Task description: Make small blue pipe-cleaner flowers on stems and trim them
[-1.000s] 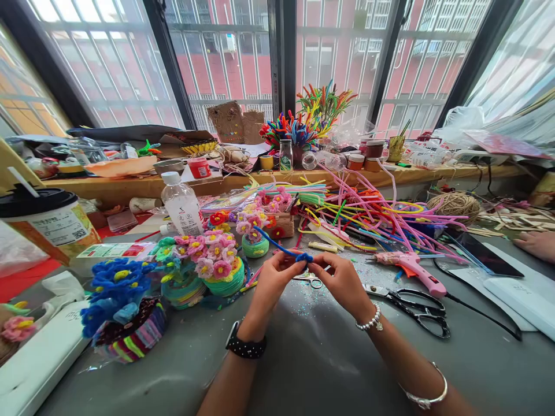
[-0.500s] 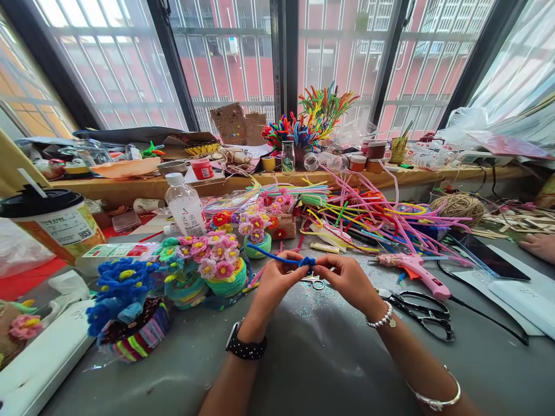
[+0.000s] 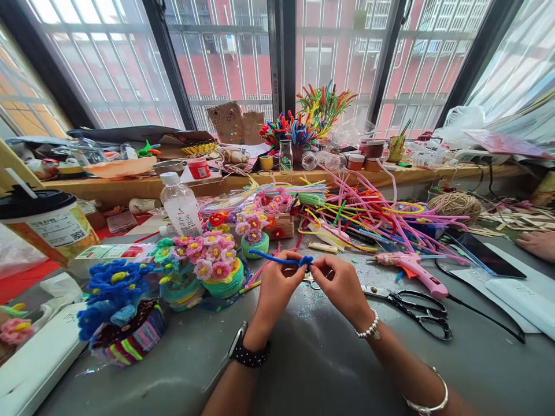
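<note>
A blue pipe cleaner [image 3: 274, 258] is held above the grey table, its far end bunched into small loops and its tail pointing left. My left hand [image 3: 281, 283] pinches it near the looped part. From the other side, the fingertips of my right hand [image 3: 340, 286] are closed on the same loops. Behind the hands, partly hidden, lies a small pair of scissors [image 3: 313, 283]. Left of them stand pots of pipe-cleaner flowers, pink ones [image 3: 217, 257] and blue ones [image 3: 119, 283].
Large black-handled scissors [image 3: 418, 312] and a pink glue gun [image 3: 418, 271] with its cord lie to the right. A heap of loose pipe cleaners [image 3: 368, 214] spreads behind. A water bottle [image 3: 180, 205] and a drink cup [image 3: 47, 222] stand left. Another person's hand [image 3: 537, 245] rests far right.
Both hands still pinch the blue pipe cleaner in about the same place. My right wrist has shifted slightly left, and the view has moved a little.
</note>
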The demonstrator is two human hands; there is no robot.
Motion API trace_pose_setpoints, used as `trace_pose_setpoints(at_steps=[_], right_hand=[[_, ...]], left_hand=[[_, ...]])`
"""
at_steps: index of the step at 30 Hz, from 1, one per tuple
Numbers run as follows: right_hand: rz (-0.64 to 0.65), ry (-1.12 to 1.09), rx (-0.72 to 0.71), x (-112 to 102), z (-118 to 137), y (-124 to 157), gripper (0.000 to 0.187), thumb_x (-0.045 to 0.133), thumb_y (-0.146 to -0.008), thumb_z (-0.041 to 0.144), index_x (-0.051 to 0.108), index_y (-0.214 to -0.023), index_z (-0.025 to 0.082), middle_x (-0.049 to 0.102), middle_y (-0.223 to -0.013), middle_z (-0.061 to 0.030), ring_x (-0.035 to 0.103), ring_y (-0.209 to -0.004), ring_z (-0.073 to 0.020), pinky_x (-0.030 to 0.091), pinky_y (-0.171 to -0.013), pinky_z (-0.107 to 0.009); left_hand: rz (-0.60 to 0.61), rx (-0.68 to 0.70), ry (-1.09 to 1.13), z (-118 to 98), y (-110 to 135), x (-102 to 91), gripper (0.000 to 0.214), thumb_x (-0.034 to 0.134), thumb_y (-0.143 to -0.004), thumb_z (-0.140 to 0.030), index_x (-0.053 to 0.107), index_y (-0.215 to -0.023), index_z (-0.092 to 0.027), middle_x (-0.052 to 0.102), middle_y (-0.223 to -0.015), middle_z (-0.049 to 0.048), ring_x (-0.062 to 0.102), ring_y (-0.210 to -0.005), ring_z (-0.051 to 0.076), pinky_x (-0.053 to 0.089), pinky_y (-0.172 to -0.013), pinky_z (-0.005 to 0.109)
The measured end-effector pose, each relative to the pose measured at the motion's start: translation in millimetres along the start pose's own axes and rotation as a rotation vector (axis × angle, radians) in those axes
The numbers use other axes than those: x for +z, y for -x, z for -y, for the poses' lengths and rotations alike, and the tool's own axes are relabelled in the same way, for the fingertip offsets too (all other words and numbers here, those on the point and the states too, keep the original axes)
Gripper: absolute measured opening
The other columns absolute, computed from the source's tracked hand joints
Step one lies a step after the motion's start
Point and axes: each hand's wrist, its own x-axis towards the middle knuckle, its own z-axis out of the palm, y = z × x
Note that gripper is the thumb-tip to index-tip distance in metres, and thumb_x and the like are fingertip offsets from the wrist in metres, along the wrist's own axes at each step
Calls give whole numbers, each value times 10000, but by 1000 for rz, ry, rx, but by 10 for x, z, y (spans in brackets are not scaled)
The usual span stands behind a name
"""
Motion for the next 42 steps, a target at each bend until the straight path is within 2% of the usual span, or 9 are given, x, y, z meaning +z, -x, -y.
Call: trace_pose_setpoints(at_steps=[7, 11, 14, 17, 20, 26, 32, 42], right_hand=[[-65, 11, 40, 50, 5, 21, 159, 484, -707, 214, 532, -575, 140, 554, -529, -10, 480, -467, -104, 354, -444, -200], [-29, 8, 47, 11, -1, -3, 151, 481, -710, 203, 515, -575, 143, 538, -521, -1, 481, -467, -101, 362, -449, -198], [-11, 4, -35, -26, -3, -19, 75, 484, -714, 186, 542, -700, 141, 566, -644, -20, 515, -561, -117, 394, -482, -201], [-16, 24, -158, -57, -4, -30, 138, 483, -732, 178, 545, -853, 155, 566, -791, -41, 519, -662, -131, 422, -540, -218], [7, 68, -222, -84, -7, -40, 118, 462, -767, 169, 567, -820, 172, 559, -785, -39, 516, -703, -141, 426, -591, -238], [16, 126, -250, -114, -21, -41, 129, 490, -767, 133, 603, -805, 182, 583, -756, -33, 531, -715, -155, 418, -633, -260], [-26, 131, -247, -96, -35, -37, 111, 508, -758, 121, 611, -783, 154, 595, -709, -32, 545, -677, -151, 420, -615, -251], [-55, 274, -267, -36, -61, -10, 118, 470, -791, 169, 578, -745, 153, 584, -708, -40, 548, -667, -162, 407, -603, -259]], left_hand=[[-23, 186, -179, 53, 25, 44, 89, 518, -683, -169, 544, -765, -148, 587, -760, 33, 583, -698, 133, 492, -656, 256], [-48, 273, -246, 60, 32, 55, 102, 512, -691, -166, 540, -788, -157, 577, -793, 36, 570, -742, 140, 486, -697, 279], [-34, 229, -188, 51, 15, 36, 95, 519, -694, -185, 529, -785, -158, 583, -774, 28, 579, -710, 125, 494, -663, 250], [-53, 156, -130, 56, -7, 2, 175, 552, -671, -203, 507, -834, -156, 593, -779, 28, 592, -696, 124, 498, -627, 231], [-55, 118, -98, 75, -16, -18, 218, 561, -663, -209, 498, -865, -155, 601, -792, 31, 601, -699, 128, 497, -633, 233], [-21, 91, -28, 92, -19, -10, 245, 573, -653, -206, 494, -879, -156, 615, -779, 29, 604, -720, 137, 492, -671, 248], [26, 60, 49, 75, -23, -3, 165, 550, -674, -216, 518, -822, -150, 609, -765, 30, 598, -741, 138, 482, -706, 261], [-74, -5, 145, 118, -28, 34, 322, 607, -618, -207, 430, -883, -163, 594, -685, 3, 603, -685, 145, 488, -660, 279]])
